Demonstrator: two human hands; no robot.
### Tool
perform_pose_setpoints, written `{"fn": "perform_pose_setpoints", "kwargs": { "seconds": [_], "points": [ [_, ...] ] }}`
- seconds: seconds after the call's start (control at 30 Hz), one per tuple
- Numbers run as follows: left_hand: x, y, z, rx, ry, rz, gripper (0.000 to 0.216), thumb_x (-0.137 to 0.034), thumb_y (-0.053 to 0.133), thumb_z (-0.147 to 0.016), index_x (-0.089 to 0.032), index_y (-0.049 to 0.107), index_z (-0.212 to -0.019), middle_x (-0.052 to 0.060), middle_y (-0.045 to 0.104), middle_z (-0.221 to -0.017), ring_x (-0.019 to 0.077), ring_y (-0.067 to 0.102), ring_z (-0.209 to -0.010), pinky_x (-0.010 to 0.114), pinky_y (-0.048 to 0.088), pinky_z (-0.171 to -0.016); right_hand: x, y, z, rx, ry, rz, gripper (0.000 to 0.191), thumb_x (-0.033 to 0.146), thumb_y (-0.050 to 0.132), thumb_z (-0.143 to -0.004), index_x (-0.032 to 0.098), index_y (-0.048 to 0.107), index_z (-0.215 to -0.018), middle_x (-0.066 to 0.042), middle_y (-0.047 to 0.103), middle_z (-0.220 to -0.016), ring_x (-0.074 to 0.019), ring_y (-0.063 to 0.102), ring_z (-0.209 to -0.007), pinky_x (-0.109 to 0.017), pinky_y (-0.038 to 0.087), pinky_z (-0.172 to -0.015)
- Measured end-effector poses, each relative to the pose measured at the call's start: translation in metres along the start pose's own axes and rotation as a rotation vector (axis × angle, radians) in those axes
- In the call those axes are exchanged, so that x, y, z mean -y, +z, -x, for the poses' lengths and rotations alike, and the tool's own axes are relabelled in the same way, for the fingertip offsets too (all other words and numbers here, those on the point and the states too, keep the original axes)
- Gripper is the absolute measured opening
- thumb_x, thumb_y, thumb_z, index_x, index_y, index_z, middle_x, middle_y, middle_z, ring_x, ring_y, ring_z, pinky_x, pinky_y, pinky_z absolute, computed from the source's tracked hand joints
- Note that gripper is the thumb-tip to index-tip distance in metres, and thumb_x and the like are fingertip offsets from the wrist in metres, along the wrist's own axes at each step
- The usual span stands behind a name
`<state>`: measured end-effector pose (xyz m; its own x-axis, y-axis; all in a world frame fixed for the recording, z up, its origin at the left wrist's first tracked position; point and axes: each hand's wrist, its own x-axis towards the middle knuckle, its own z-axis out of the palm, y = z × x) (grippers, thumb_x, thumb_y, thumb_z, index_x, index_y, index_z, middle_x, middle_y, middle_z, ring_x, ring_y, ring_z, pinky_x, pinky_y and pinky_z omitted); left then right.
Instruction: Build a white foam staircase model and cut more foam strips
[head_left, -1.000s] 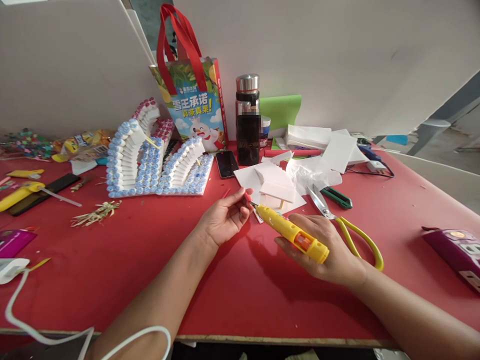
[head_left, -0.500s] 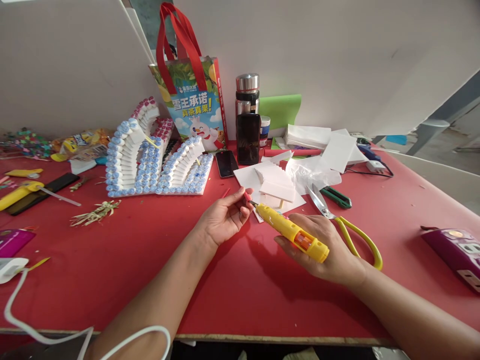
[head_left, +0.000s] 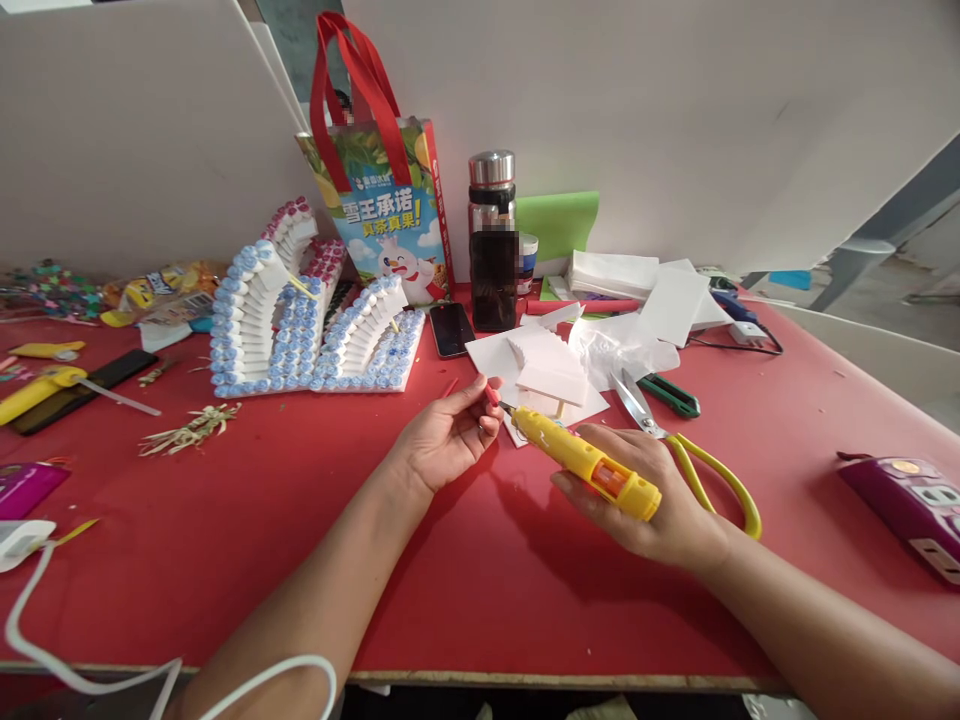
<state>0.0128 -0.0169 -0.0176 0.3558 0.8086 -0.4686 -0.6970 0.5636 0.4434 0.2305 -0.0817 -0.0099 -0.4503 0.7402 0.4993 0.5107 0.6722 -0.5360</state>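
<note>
My right hand [head_left: 651,488] grips a yellow pen-shaped glue gun [head_left: 585,462], its tip pointing up and left. My left hand [head_left: 448,436] lies palm up, its thumb and fingers pinched on a small red piece [head_left: 491,394] right at the gun's tip. Just behind the tip lie white foam pieces [head_left: 551,372] on a white sheet, with a small wooden stick under them. Everything rests on a red table [head_left: 300,500].
Yellow-handled scissors [head_left: 694,460] lie beside my right hand, a green utility knife [head_left: 670,393] behind them. Further back stand a white and blue cap model [head_left: 300,320], a printed bag [head_left: 390,210], a phone [head_left: 452,328], a dark flask [head_left: 493,245]. A purple power strip [head_left: 911,500] sits far right.
Both hands keep the same hold; the view has shifted very slightly, and nothing on the table has moved.
</note>
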Motion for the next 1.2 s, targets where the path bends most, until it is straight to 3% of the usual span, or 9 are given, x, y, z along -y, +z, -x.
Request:
{"fn": "perform_pose_setpoints", "kwargs": {
  "seconds": [0.5, 0.83, 1.2],
  "points": [
    [-0.0029, 0.0036, 0.0001, -0.078, 0.036, -0.017, 0.016, -0.016, 0.061, -0.094, -0.004, 0.066, -0.084, 0.003, 0.059, -0.069, 0.0056, 0.056, -0.053, 0.013, 0.049, -0.046, 0.0002, 0.001, 0.001, -0.01, -0.011, 0.015, 0.019, 0.026, 0.06, -0.09, 0.022, 0.045, -0.079, 0.006, 0.042, -0.06, -0.0087, 0.034, -0.049, -0.025, 0.03, -0.049],
    [-0.0022, 0.0009, -0.0007, -0.112, 0.055, -0.07, 0.013, -0.016, 0.073, -0.087, -0.005, 0.068, -0.081, 0.003, 0.06, -0.07, 0.0051, 0.056, -0.053, 0.012, 0.049, -0.045, -0.0011, 0.0022, 0.0026, -0.003, 0.004, 0.031, 0.015, 0.029, 0.06, -0.091, 0.022, 0.049, -0.082, 0.005, 0.048, -0.061, -0.0099, 0.037, -0.049, -0.027, 0.03, -0.049],
    [-0.0011, 0.0025, 0.0001, -0.116, 0.06, -0.085, 0.013, -0.014, 0.072, -0.086, -0.005, 0.067, -0.079, 0.003, 0.059, -0.068, 0.0045, 0.055, -0.051, 0.012, 0.049, -0.045, -0.0045, 0.0042, 0.006, 0.05, 0.0, 0.02, 0.021, 0.029, 0.058, -0.094, 0.021, 0.045, -0.08, 0.005, 0.041, -0.063, -0.0098, 0.033, -0.052, -0.028, 0.027, -0.052]
  ]
}}
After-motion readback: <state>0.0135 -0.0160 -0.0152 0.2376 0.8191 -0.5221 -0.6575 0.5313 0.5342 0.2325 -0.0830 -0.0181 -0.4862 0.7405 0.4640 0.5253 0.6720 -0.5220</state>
